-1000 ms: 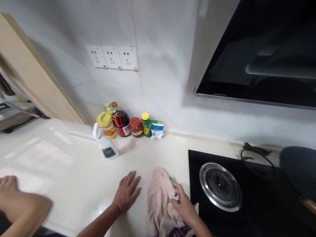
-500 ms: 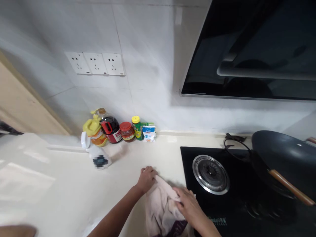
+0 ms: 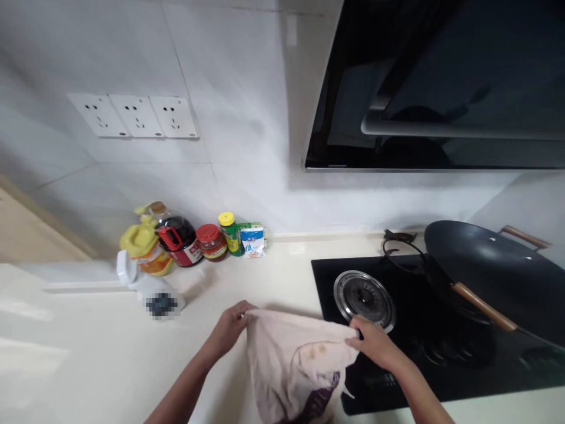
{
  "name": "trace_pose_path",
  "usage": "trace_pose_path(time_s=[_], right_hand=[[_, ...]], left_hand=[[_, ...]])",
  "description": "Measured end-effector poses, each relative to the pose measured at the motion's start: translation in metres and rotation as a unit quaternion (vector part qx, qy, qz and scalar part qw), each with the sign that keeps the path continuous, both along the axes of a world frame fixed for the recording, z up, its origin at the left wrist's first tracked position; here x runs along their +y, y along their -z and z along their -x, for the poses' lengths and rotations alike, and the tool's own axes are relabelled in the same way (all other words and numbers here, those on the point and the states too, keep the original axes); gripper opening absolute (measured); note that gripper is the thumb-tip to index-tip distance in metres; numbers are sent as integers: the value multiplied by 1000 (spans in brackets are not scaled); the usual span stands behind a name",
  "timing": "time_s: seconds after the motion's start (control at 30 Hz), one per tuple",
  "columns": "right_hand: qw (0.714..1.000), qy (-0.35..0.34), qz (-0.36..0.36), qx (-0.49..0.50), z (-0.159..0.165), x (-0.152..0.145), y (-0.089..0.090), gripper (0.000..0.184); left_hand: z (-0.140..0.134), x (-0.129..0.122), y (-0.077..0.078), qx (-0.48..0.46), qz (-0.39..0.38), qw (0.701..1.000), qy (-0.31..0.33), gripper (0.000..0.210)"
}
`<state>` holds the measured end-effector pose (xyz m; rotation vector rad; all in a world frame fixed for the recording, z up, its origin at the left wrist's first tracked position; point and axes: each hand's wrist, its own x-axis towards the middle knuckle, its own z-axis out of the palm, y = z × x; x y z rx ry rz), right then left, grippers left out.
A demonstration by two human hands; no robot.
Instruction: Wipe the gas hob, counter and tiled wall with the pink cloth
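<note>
left fingers [image 3: 242, 310], right fingers [image 3: 361, 325]: gripping cloth [image 3: 293, 353] top edge | spans left edge of stove [image 3: 410, 321] | counter [image 3: 194, 330] between cloth, spray bottle [image 3: 146, 287]

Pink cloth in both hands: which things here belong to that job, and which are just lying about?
Job in hand: pink cloth; left hand and right hand, each gripping its top edge.

Seemingly just there, untouched: white bottle; yellow jug; dark bottle; red-lidded jar; blue-white packet; wok.

Light is glaring off the tabletop [image 3: 106, 353] at left, shadow is edging the range hood [image 3: 441, 82], pixelation is masking a bottle label [image 3: 161, 305].
</note>
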<state>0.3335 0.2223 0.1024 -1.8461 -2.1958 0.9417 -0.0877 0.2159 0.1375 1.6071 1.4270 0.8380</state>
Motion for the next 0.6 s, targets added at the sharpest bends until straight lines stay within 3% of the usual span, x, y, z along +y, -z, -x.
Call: trace_pose_path(time_s=[0.1, 0.2, 0.37, 0.43, 0.5, 0.53, 0.6], right_hand=[[996, 10, -49, 74, -5, 31, -32, 17], [981, 34, -164, 101, -4, 60, -79, 22], [940, 59, -325, 90, 2, 79, -160, 30], [921, 55, -372, 97, 2, 75, -177, 31], [912, 53, -390, 111, 1, 65, -178, 31], [916, 55, -380, 118, 0, 58, -171, 33], [936, 55, -322, 130, 0, 38, -140, 35]], left_hand=[[-2, 22, -42, -40, -48, 996, -59, 30], [-3, 37, -88, -70, -128, 984, -105, 33], [-4, 37, -150, -117, -234, 952, -160, 36], [-5, 28, -162, -107, -242, 950, -162, 36], [-5, 14, -163, -73, -219, 961, -152, 40], [-5, 6, -158, -51, -195, 969, -144, 42], [-2, -12, -136, -14, -133, 983, -126, 47]])
